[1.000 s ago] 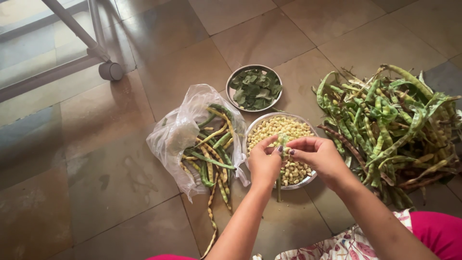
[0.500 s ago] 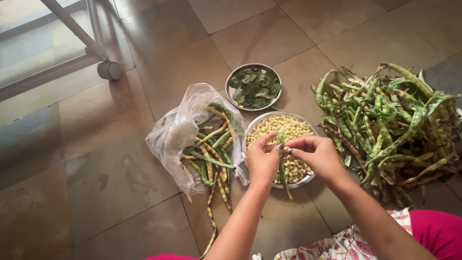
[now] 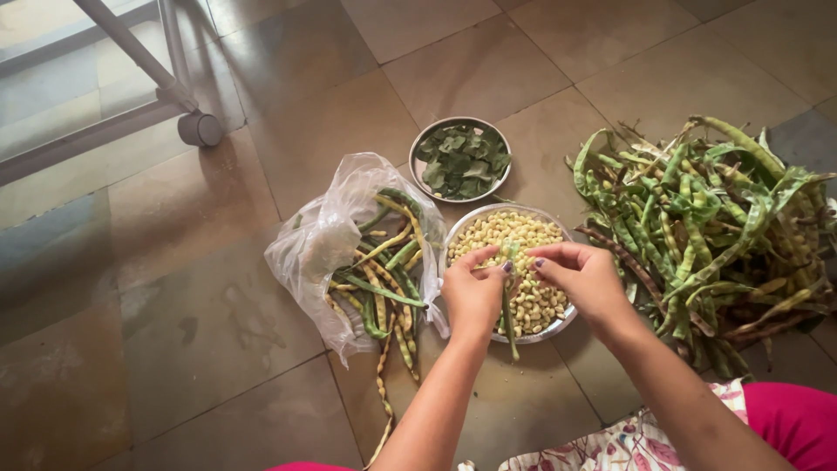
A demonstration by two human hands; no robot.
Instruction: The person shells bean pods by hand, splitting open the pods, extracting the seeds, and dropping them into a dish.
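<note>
My left hand (image 3: 473,292) and my right hand (image 3: 582,277) both pinch one green bean pod (image 3: 508,301), split open between the fingertips and hanging down over a steel bowl (image 3: 547,330). The bowl is filled with pale shelled beans (image 3: 510,231). The hands hover just above its near half. A clear plastic bag (image 3: 324,240) with empty yellow-green pods (image 3: 384,288) lies left of the bowl, beside my left hand. A big heap of unshelled green pods (image 3: 706,218) lies on the floor to the right of my right hand.
A smaller steel dish (image 3: 460,160) holding dark green leaves sits behind the bowl. A metal frame with a caster wheel (image 3: 199,128) stands at the upper left on the tiled floor (image 3: 174,331). My pink and floral clothing (image 3: 785,427) shows at the bottom right.
The pod has been pulled further open and hangs a little lower over the bowl. My hands have stayed in nearly the same place.
</note>
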